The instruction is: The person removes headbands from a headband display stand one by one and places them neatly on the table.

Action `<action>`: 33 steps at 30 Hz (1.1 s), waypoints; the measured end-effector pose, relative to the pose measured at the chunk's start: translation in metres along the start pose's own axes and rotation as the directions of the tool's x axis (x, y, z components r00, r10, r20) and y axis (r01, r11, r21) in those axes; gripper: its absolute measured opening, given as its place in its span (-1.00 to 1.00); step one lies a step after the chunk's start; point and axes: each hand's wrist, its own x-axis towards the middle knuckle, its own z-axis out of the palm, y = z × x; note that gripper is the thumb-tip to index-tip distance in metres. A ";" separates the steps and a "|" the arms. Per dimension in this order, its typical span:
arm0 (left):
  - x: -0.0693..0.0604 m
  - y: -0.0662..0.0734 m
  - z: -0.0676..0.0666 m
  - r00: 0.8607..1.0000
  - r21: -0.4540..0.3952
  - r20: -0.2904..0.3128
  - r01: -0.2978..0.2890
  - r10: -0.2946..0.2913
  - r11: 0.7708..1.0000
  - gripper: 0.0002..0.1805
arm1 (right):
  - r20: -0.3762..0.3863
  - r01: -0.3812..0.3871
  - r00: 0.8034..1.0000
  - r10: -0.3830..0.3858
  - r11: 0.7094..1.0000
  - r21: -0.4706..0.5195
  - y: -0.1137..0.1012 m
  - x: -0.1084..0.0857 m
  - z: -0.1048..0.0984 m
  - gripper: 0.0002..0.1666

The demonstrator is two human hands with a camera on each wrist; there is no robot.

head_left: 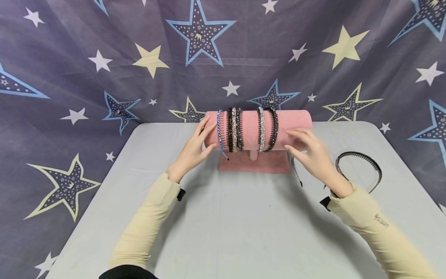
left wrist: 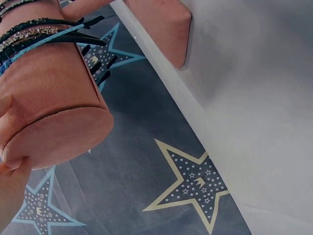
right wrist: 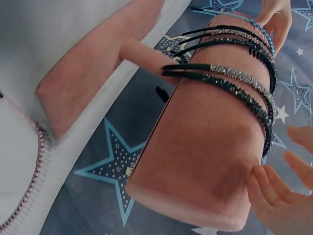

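A pink roll-shaped headband stand [head_left: 251, 131] stands on the table. My left hand [head_left: 189, 153] holds its left end, fingers over the upper side and thumb lower down; in the left wrist view a fingertip [left wrist: 17, 169] meets the end's rim. My right hand [head_left: 315, 159] touches the right part with extended fingers, thumb spread apart. Around the roll sit a blue twisted headband [head_left: 219, 130] at the left, then a cluster of black and rose-gold sparkly headbands [head_left: 234, 130]. Farther right are a silver headband [head_left: 261, 130] and a black beaded one [head_left: 275, 130].
A black toothed headband [head_left: 360, 154] lies on the table [head_left: 244, 224] at the right, partly behind my right forearm. Beside the stand's pink base [head_left: 256, 166] lies a pinkish jeweled headband [right wrist: 36, 169]. A star-patterned cloth [head_left: 209, 85] hangs behind the table.
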 end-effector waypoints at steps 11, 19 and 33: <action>0.000 0.000 0.000 1.000 0.000 -0.005 -0.007 0.007 1.000 -0.35 | 0.011 -0.065 0.998 0.065 0.997 0.048 -0.009 0.006 0.016 -0.56; 0.000 -0.001 0.001 1.000 0.002 -0.015 -0.006 0.006 1.000 -0.34 | -0.001 -0.134 0.991 0.135 0.988 0.073 -0.014 0.011 0.026 -0.55; 0.000 0.000 0.000 1.000 -0.002 -0.005 0.001 -0.001 1.000 -0.33 | -0.034 -0.187 0.982 0.188 0.982 0.025 -0.018 0.020 0.034 -0.60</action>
